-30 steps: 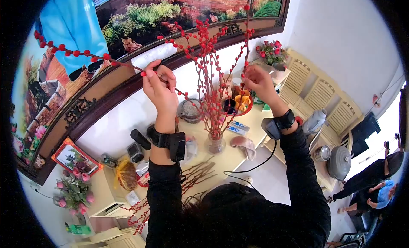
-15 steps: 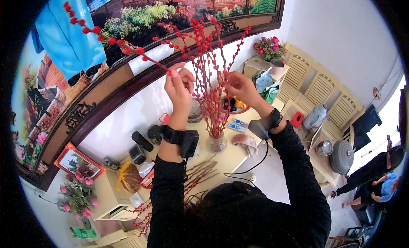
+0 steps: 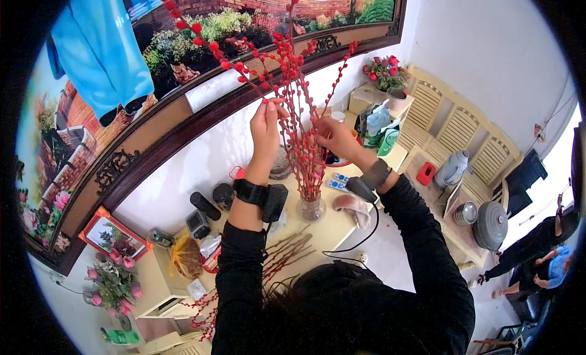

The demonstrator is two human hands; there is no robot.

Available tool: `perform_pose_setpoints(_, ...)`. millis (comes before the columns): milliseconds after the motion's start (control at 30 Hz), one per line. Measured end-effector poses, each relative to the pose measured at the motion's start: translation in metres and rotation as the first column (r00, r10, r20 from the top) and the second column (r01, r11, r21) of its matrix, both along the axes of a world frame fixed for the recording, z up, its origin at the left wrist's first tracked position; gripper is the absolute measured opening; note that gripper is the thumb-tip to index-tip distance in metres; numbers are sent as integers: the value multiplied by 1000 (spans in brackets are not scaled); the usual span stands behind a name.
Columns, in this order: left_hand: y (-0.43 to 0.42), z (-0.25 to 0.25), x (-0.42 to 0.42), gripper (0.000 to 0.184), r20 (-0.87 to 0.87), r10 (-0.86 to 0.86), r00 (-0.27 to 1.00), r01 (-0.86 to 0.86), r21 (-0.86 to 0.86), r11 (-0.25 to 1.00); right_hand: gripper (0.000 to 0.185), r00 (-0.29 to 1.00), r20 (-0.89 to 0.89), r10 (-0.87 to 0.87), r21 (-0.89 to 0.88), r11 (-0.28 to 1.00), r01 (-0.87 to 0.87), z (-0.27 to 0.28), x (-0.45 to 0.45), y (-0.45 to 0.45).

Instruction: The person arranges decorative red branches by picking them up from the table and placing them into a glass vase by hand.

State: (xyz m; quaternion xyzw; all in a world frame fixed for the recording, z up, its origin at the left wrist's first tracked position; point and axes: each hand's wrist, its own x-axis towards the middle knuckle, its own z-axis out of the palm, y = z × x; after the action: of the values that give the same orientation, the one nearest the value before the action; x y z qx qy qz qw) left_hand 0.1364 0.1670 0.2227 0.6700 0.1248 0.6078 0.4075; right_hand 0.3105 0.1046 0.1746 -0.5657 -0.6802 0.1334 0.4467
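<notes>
Your left hand [image 3: 266, 124] pinches one berried branch [image 3: 214, 47] at its fingertips; your right hand [image 3: 337, 139], fingers curled, pinches a stem [image 3: 304, 85] among those in the vase [image 3: 311, 210]. The vase stands on the table [image 3: 328, 231] by a towel [image 3: 353, 208], a painting [image 3: 213, 25] behind, a bench [image 3: 429, 108] to your right.

Berries [image 3: 214, 46]: red
Stems [image 3: 292, 251]: brown
Sleeves [image 3: 240, 266]: black
Table [image 3: 332, 231]: cream
Remotes [image 3: 337, 184]: white, blue-dotted
Roses [image 3: 128, 261], eight o'clock: pink

Left grip [image 3: 266, 126] and right grip [image 3: 337, 137] are raised, pinching.
</notes>
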Motion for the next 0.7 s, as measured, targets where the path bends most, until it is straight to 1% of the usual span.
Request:
perform_pose_setpoints(167, 2, 9, 3, 29, -67, 32, 997, -33, -19, 999, 22, 999, -4, -36, 17, 999, 36, -5, -6, 5)
perform_pose_setpoints(267, -5, 16, 9, 27, -63, 28, 998, -31, -35, 999, 21, 992, 97, -83, 117, 991, 72, -15, -7, 15)
perform_pose_setpoints(300, -6, 18, 12, 28, -69, 79, 994, -77, 29, 997, 22, 993, 93, -76, 88, 994, 68, -13, -10, 13)
perform_pose_setpoints(367, -4, 15, 18, 28, -188, 110, 976, -109, 18, 994, 22, 994, 87, -62, 30, 998, 60, -5, -19, 7)
perform_pose_setpoints(400, 0, 12, 20, 28, -247, 125, 961, -125, 15, 992, 22, 993, 93, -71, 54, 996, 66, -6, -21, 7)
perform_pose_setpoints(467, 9, 3, 24, 27, -354, 233, 906, -209, 105, 972, 22, 991, 103, -89, 104, 992, 78, -11, -24, 10)
perform_pose_setpoints(533, 7, 5, 22, 26, -461, 320, 828, -255, 199, 946, 23, 951, 263, -159, 197, 974, 109, -46, -8, 36)
perform_pose_setpoints(600, 12, -3, 24, 26, -449, 358, 818, -288, 219, 932, 24, 916, 347, -203, 250, 961, 119, -48, -5, 41)
perform_pose_setpoints(633, 17, -9, 24, 26, -453, 373, 810, -300, 226, 927, 25, 911, 355, -208, 254, 960, 120, -46, -5, 39)
perform_pose_setpoints(700, 25, -18, 23, 26, -480, 396, 783, -320, 236, 918, 25, 932, 312, -187, 218, 968, 122, -37, -7, 32)
